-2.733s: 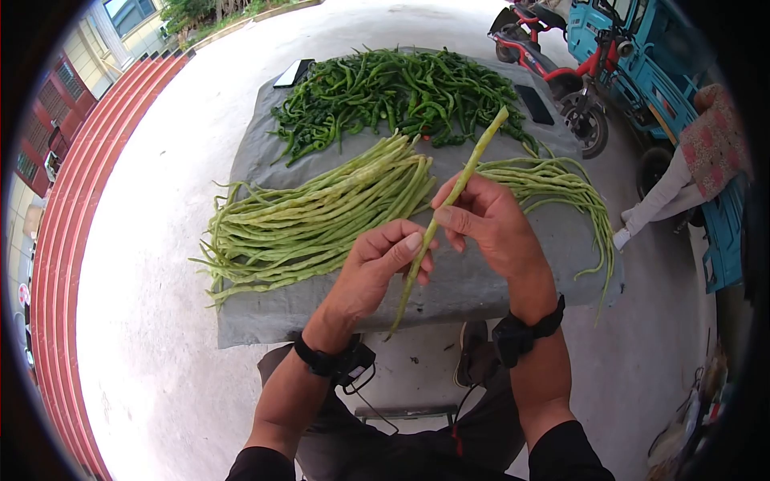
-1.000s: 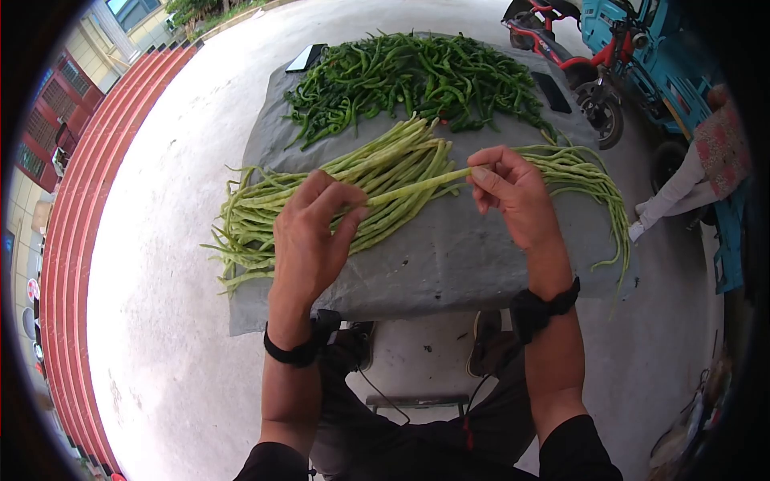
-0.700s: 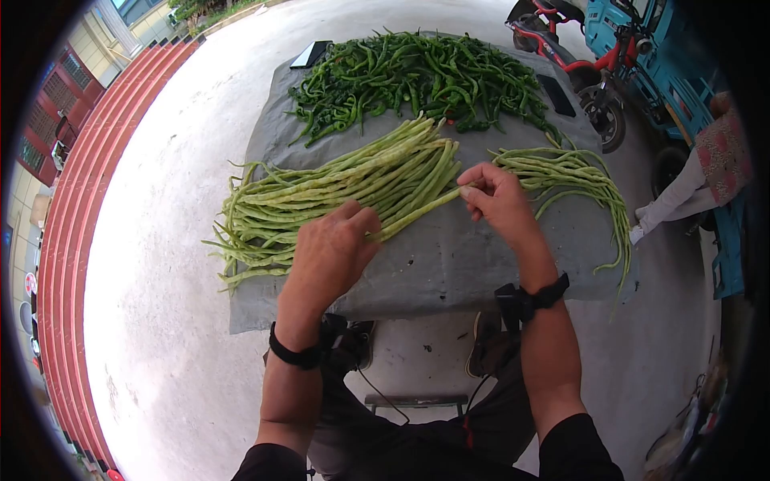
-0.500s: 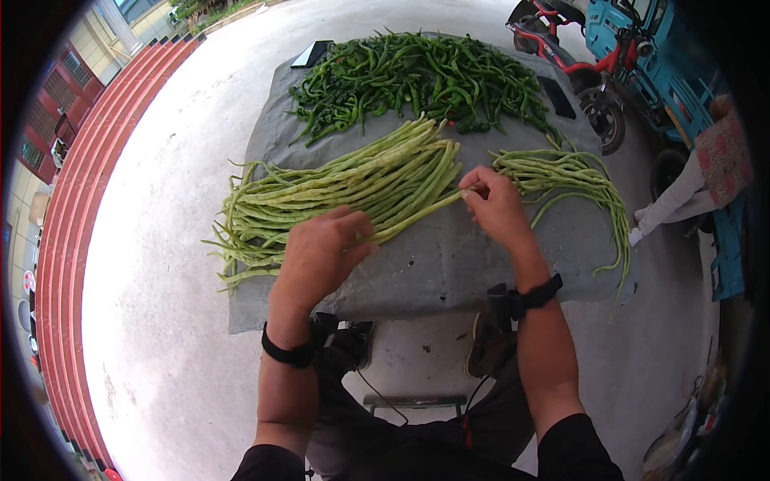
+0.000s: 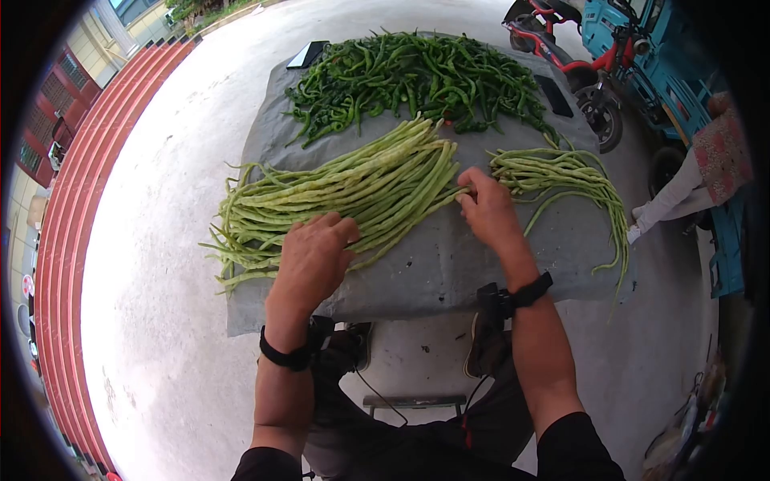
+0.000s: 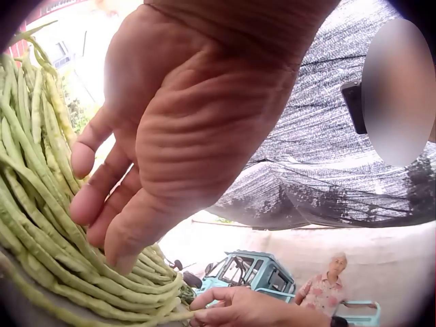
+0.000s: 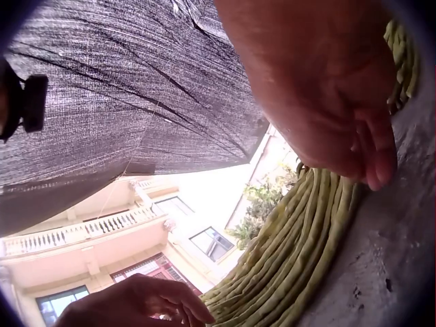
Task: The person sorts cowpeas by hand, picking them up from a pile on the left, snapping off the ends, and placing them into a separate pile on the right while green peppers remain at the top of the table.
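Long beans [image 5: 345, 188] lie bundled across the left of the desk [image 5: 433, 280].
We see the right hand [image 5: 491, 210], fingers pinching one bean [image 6: 178, 317]; the left hand [image 5: 309, 260], fingers loosely bent, is over the near beans.

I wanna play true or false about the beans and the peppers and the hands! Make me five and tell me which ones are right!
1. The peppers are green. True.
2. The small bean pile is on the person's left. False: the small bean pile is on the right, and the big bean pile is on the left.
3. The right hand pinches the end of a bean. True.
4. The left hand is squeezing a pepper. False: the left hand is by the big bean pile, with no pepper in it.
5. The steps at the far left are red. True.
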Demonstrator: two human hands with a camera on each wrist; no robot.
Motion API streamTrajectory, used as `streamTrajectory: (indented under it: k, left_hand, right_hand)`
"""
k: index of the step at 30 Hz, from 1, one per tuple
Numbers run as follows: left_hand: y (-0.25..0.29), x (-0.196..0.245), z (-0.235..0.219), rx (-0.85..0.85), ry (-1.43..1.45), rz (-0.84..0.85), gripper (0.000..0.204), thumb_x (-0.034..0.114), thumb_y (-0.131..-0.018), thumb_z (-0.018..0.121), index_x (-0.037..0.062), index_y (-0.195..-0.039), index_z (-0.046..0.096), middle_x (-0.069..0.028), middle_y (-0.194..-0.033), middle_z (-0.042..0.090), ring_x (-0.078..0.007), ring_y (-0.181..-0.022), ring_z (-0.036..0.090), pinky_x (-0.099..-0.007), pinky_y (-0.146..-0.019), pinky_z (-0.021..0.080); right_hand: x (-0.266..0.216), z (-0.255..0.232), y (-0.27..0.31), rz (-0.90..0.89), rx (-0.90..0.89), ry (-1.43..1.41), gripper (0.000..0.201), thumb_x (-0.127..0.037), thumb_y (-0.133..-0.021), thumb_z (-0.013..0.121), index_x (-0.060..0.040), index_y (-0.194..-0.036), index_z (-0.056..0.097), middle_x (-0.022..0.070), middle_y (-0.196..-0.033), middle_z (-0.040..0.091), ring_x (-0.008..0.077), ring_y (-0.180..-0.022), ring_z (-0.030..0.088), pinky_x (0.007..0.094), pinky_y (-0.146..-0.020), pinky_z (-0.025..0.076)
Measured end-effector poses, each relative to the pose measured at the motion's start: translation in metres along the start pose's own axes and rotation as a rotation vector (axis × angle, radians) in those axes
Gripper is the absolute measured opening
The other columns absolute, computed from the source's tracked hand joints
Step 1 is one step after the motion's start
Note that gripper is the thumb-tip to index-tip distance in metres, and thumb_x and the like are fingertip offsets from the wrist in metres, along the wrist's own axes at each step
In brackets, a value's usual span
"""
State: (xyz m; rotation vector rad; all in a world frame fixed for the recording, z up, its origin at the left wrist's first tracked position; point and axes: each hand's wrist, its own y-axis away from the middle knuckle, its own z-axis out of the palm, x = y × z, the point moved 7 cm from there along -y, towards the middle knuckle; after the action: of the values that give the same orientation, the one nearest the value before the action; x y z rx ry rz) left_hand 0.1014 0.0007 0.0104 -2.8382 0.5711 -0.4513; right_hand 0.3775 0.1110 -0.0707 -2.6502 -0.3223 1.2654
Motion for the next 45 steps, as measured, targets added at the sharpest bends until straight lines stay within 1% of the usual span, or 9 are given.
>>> streamTrajectory:
  k: [4, 7, 10, 16, 19, 25, 28, 37, 45]
  left_hand:
    - [-0.004, 0.009, 0.021, -0.091, 0.084, -0.001, 0.018, 0.011, -0.084, 0.081, 0.01, -0.099, 0.071, -0.0082, -0.092, 0.07, -0.0344, -0.089, 0.072, -0.0466, -0.075, 0.055]
    - [-0.005, 0.014, 0.042, -0.155, 0.103, 0.026, 0.014, 0.012, -0.084, 0.079, 0.01, -0.095, 0.072, -0.0097, -0.09, 0.071, -0.036, -0.088, 0.073, -0.0469, -0.075, 0.055]
    - [-0.006, 0.019, 0.052, -0.234, 0.053, 0.008, 0.009, 0.014, -0.085, 0.078, 0.0103, -0.091, 0.073, -0.0115, -0.087, 0.074, -0.037, -0.088, 0.073, -0.0477, -0.076, 0.056]
    - [-0.009, 0.016, 0.059, -0.323, 0.02, -0.065, 0.011, 0.02, -0.085, 0.08, 0.0119, -0.092, 0.079, -0.0145, -0.086, 0.075, -0.0388, -0.089, 0.073, -0.0497, -0.078, 0.056]
    - [-0.011, 0.017, 0.058, -0.314, 0.031, -0.054, 0.011, 0.02, -0.085, 0.08, 0.0114, -0.093, 0.08, -0.0149, -0.086, 0.075, -0.0393, -0.089, 0.073, -0.0499, -0.078, 0.055]
    - [-0.019, 0.028, 0.057, -0.264, 0.103, -0.017, 0.014, 0.021, -0.087, 0.08, 0.0089, -0.094, 0.078, -0.0148, -0.087, 0.075, -0.0389, -0.088, 0.073, -0.0496, -0.077, 0.055]
    - [-0.023, 0.034, 0.057, -0.198, 0.144, 0.026, 0.014, 0.02, -0.087, 0.08, 0.0083, -0.094, 0.077, -0.0143, -0.085, 0.075, -0.0383, -0.086, 0.072, -0.0489, -0.075, 0.054]
    - [-0.033, 0.055, 0.051, -0.136, 0.202, 0.067, 0.019, 0.017, -0.086, 0.082, 0.0066, -0.101, 0.075, -0.0125, -0.078, 0.071, -0.0351, -0.075, 0.071, -0.0463, -0.069, 0.052]
    - [-0.038, 0.064, 0.049, -0.105, 0.259, 0.075, 0.022, 0.015, -0.087, 0.083, 0.0067, -0.105, 0.074, -0.0124, -0.074, 0.068, -0.0341, -0.07, 0.068, -0.0457, -0.067, 0.051]
  right_hand:
    - [-0.002, -0.001, 0.001, 0.022, -0.033, 0.065, 0.017, -0.003, -0.096, 0.073, -0.002, -0.11, 0.064, 0.0137, -0.085, 0.072, 0.0253, -0.074, 0.073, 0.0408, -0.068, 0.056]
    - [-0.009, -0.002, 0.006, -0.151, 0.03, 0.216, 0.021, -0.005, -0.094, 0.077, -0.0043, -0.111, 0.065, 0.0154, -0.094, 0.07, 0.0332, -0.085, 0.073, 0.0445, -0.077, 0.057]
    - [-0.016, -0.004, 0.008, -0.092, 0.011, 0.212, 0.02, -0.01, -0.093, 0.079, -0.0071, -0.108, 0.067, 0.0178, -0.1, 0.067, 0.0442, -0.1, 0.067, 0.0537, -0.088, 0.054]
    - [-0.021, -0.036, 0.011, -0.046, 0.136, 0.301, 0.02, -0.007, -0.092, 0.078, -0.0058, -0.109, 0.067, 0.0153, -0.098, 0.067, 0.0392, -0.092, 0.069, 0.0498, -0.082, 0.054]
    - [-0.005, -0.062, 0.006, -0.036, 0.131, 0.33, 0.016, -0.011, -0.093, 0.077, -0.0077, -0.104, 0.066, 0.0153, -0.1, 0.068, 0.0422, -0.101, 0.069, 0.0541, -0.084, 0.055]
    - [0.048, -0.107, 0.015, 0.156, 0.125, 0.41, 0.014, -0.018, -0.092, 0.079, -0.0073, -0.094, 0.069, 0.0156, -0.092, 0.075, 0.0417, -0.097, 0.071, 0.0537, -0.084, 0.055]
    - [0.058, -0.123, 0.025, 0.235, 0.027, 0.496, 0.015, -0.016, -0.089, 0.079, -0.0072, -0.099, 0.072, 0.0151, -0.094, 0.076, 0.0395, -0.091, 0.072, 0.0505, -0.08, 0.056]
    - [0.083, -0.112, 0.039, 0.263, -0.2, 0.402, 0.019, -0.018, -0.092, 0.078, -0.0069, -0.106, 0.073, 0.0179, -0.105, 0.076, 0.0396, -0.105, 0.072, 0.0502, -0.091, 0.056]
    - [0.075, -0.114, 0.042, 0.294, -0.147, 0.386, 0.013, -0.014, -0.093, 0.077, -0.0063, -0.103, 0.077, 0.0212, -0.107, 0.077, 0.0435, -0.106, 0.071, 0.0525, -0.092, 0.056]
